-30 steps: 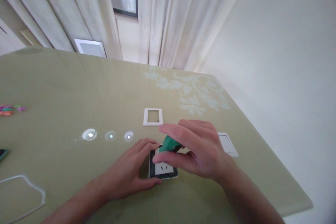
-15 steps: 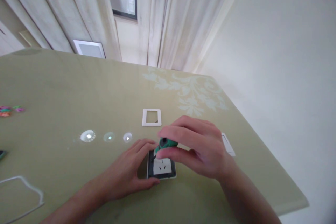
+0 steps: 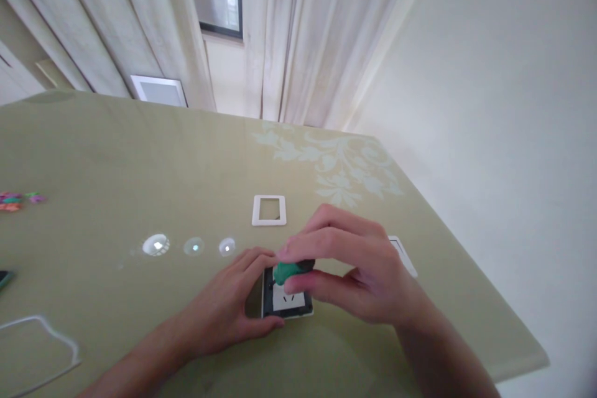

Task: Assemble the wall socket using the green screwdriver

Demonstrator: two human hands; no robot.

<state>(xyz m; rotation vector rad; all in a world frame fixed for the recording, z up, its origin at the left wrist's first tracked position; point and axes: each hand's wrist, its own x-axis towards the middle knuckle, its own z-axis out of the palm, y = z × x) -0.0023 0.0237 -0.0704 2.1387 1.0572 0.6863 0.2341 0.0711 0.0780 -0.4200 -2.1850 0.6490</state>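
Note:
A wall socket (image 3: 288, 302) with a white centre and a dark surround lies on the table, its pin slots facing up. My left hand (image 3: 237, 298) grips it from the left, fingers at the far edge and thumb at the near edge. Between the thumb and fingers of my right hand (image 3: 349, 261) is a screwdriver (image 3: 289, 271) with a green and black handle. It leans over the socket's left side; its tip is near the dark surround, but contact is hard to make out. Beyond the socket a white square frame (image 3: 269, 222) lies flat.
Behind my right hand another white plate (image 3: 403, 256) is partly hidden. A white cable (image 3: 58, 341) curves at the lower left. Small colourful pieces (image 3: 12, 201) and a dark object (image 3: 4, 278) lie at the left edge. The table (image 3: 153, 168) meets a wall at right.
My right hand has turned the screwdriver, and its handle now leans lower over the socket. The left hand and the socket stay in place.

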